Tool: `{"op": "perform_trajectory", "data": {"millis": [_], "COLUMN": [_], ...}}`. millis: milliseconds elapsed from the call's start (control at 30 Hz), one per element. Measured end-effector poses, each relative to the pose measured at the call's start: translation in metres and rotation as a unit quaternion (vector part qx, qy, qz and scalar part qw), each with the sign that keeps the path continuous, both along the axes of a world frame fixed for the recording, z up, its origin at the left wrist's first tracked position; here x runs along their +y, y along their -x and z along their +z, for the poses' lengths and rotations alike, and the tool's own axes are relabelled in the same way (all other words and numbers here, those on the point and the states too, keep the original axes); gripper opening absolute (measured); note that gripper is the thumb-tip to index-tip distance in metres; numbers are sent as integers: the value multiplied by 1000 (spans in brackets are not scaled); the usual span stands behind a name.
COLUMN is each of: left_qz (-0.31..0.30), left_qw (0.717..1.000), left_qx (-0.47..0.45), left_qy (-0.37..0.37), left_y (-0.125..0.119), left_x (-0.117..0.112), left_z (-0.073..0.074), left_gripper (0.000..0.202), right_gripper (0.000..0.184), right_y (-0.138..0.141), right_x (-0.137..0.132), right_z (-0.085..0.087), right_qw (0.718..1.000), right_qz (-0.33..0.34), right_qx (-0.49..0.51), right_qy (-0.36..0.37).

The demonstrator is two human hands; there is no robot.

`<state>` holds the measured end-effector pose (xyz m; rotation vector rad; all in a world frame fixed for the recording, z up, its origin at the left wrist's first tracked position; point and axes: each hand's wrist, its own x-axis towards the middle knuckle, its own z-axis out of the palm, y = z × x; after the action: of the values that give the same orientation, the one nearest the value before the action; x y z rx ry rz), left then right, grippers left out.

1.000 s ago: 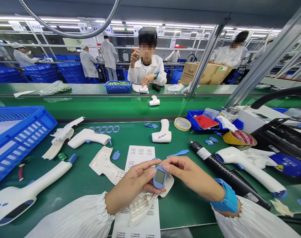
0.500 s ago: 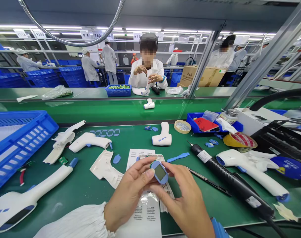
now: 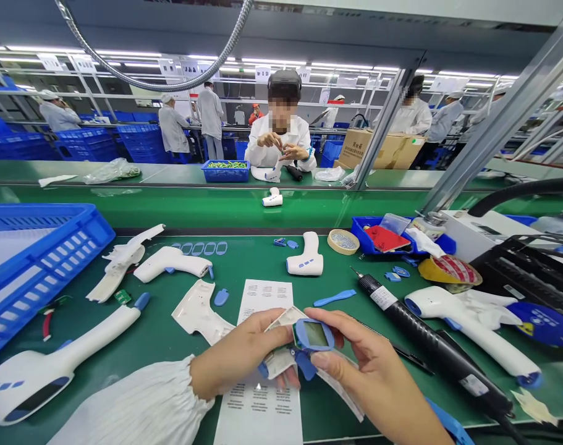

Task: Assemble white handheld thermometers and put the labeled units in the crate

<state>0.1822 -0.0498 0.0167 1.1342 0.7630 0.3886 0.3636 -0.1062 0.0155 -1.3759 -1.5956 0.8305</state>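
Over the near edge of the bench (image 3: 160, 346), we held a white shell half (image 3: 285, 318) in our left hand (image 3: 237, 358), fingers closed around it, while our right hand (image 3: 369, 371) pinched the blue display module (image 3: 314, 335) between thumb and fingertips against that shell. Both sat just above the printed sheet (image 3: 265, 296), with the black screwdriver (image 3: 429, 337) lying near on the right.

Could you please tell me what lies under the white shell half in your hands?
A printed sheet lies on the green bench below the shell half. The left hand, the right hand with the blue display, and the shell hide its middle.
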Motion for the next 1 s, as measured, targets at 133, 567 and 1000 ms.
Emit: {"op": "perform_trajectory", "data": {"millis": [133, 567, 1000], "left_qz": [79, 146, 130], "left_qw": [996, 984, 987], "left_qx": [-44, -98, -85], "left_qy": [12, 0, -45], "left_y": [-8, -8, -6], "left_x": [-5, -12, -16], "left_z": [-7, -6, -11], "left_gripper": [44, 43, 37], "right_gripper": [42, 23, 21], "right_y": [5, 30, 39], "right_x": [-7, -3, -3], "right_z": [-9, -12, -35], "right_qw": [987, 973, 941], "right_qz": [-109, -59, -149], "right_qx": [-67, 219, 303], "right_qy": [-97, 49, 31]}}
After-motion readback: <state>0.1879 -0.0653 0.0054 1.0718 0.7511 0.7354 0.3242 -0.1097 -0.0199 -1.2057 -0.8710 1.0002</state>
